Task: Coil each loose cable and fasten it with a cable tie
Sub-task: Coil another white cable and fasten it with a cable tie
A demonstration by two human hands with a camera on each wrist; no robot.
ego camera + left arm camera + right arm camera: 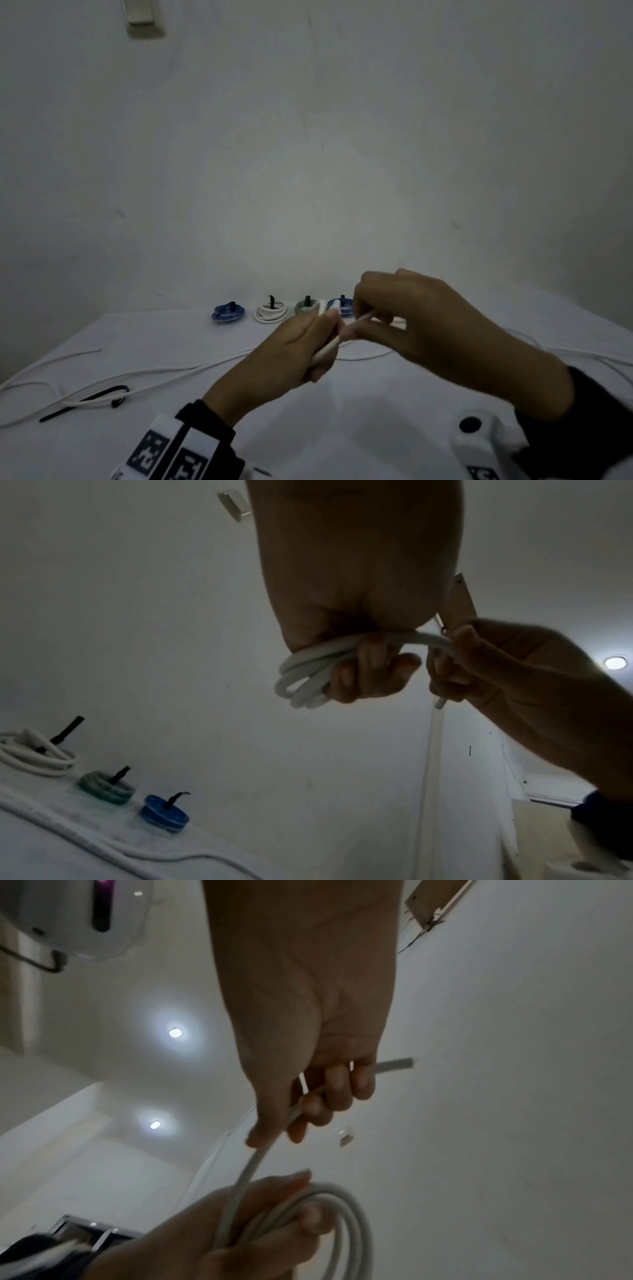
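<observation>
Left hand (346,610) grips the white cable (304,674) coil — right hand (308,1031) pinches its free end.

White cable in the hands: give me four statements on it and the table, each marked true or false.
1. The left hand grips a coil of white cable. True.
2. The right hand is empty. False: it holds the cable's free end.
3. Four tied coils sit at the table's far edge. True.
4. The black cable tie on the table already wraps the held coil. False: it lies apart, near left.
</observation>
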